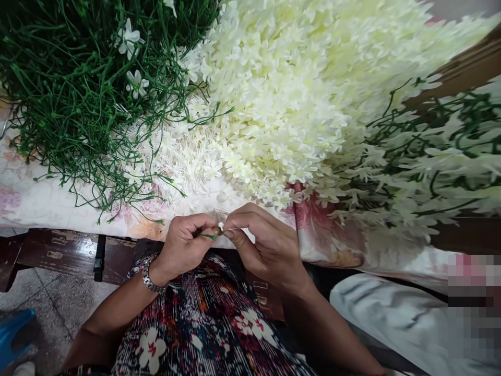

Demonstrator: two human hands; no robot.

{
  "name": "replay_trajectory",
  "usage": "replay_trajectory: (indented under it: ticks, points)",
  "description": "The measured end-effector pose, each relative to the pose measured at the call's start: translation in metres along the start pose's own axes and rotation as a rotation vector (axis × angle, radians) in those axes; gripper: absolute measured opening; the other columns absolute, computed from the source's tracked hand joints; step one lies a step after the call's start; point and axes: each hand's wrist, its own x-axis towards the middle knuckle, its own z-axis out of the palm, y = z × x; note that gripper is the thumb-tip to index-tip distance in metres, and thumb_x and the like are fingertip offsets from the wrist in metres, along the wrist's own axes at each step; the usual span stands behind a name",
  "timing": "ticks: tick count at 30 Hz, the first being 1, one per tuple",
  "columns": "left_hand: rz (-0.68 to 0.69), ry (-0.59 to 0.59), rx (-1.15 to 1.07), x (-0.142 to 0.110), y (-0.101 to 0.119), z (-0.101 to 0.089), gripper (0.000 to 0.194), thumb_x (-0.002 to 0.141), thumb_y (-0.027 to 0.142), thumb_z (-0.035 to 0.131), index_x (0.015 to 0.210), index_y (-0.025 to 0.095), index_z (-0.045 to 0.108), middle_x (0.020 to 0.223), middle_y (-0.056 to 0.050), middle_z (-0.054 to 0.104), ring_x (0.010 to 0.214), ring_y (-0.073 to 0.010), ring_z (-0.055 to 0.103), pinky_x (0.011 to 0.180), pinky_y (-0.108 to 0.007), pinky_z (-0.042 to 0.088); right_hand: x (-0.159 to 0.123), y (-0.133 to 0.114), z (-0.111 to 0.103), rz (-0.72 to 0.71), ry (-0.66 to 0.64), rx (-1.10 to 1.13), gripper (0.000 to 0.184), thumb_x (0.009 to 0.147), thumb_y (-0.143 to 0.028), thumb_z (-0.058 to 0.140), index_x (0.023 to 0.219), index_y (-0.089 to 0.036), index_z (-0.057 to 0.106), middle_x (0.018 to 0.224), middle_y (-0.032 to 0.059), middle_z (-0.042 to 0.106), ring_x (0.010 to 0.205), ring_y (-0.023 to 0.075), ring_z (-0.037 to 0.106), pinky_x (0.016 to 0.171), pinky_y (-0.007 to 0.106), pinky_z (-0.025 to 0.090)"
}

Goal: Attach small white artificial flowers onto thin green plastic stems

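My left hand is closed in a pinch on a thin green plastic stem, with a metal bracelet on its wrist. My right hand is closed in a pinch on a small white artificial flower. The two hands meet at their fingertips over my lap, just in front of the table edge, with the flower touching the stem's tip.
A big heap of cream-white artificial flowers covers the table's middle and right. A tangle of green stems lies at the left. Finished white sprays on green stems lie at the right. A floral cloth covers the table. Another person's pale clothing is at lower right.
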Motion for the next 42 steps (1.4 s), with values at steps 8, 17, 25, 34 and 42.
replay_trajectory:
  ticks: [8,17,25,34,42]
  points:
    - [-0.059,0.017,-0.163,-0.002,-0.004,-0.002,0.012,0.072,0.019,0.050,0.063,0.013,0.055,0.053,0.002,0.046,0.049,-0.0061,0.040,0.048,-0.018,0.034,0.002,-0.001,-0.004,0.026,-0.027,0.083,0.014,0.074,-0.011,0.053,0.087,-0.017,0.053,0.075,0.0026,0.055,0.071,0.0116,0.053,0.060,0.026,0.045]
    - [-0.067,0.056,-0.198,-0.005,-0.005,-0.003,0.013,0.070,0.023,0.054,0.070,0.012,0.061,0.055,0.000,0.050,0.051,-0.0079,0.044,0.050,-0.019,0.039,0.000,-0.006,-0.022,0.006,-0.003,0.066,0.037,0.067,-0.016,0.061,0.102,-0.018,0.051,0.086,0.0057,0.057,0.078,0.0158,0.054,0.064,0.030,0.046]
    - [0.022,0.031,-0.080,-0.003,0.001,-0.002,0.012,0.070,0.017,0.050,0.066,0.013,0.061,0.054,0.001,0.050,0.050,-0.0068,0.041,0.048,-0.018,0.036,-0.001,-0.006,-0.015,-0.119,-0.016,-0.148,0.027,0.067,-0.006,0.054,0.089,-0.020,0.053,0.075,0.0029,0.055,0.069,0.0133,0.051,0.060,0.028,0.045]
    - [0.025,0.036,-0.039,-0.001,0.001,0.001,0.013,0.069,0.014,0.046,0.064,0.012,0.058,0.052,0.002,0.048,0.048,-0.0060,0.039,0.046,-0.017,0.034,-0.003,0.001,-0.011,-0.216,0.000,-0.319,0.027,0.065,-0.005,0.056,0.087,-0.019,0.049,0.073,0.0027,0.054,0.067,0.0136,0.049,0.059,0.028,0.045]
    - [0.045,0.035,-0.027,-0.002,0.000,0.001,0.013,0.072,0.015,0.046,0.066,0.013,0.057,0.055,0.002,0.048,0.050,-0.0059,0.040,0.048,-0.017,0.035,-0.004,0.000,-0.008,-0.211,-0.004,-0.340,0.023,0.067,-0.006,0.054,0.086,-0.019,0.048,0.072,0.0027,0.055,0.067,0.0132,0.049,0.060,0.028,0.045]
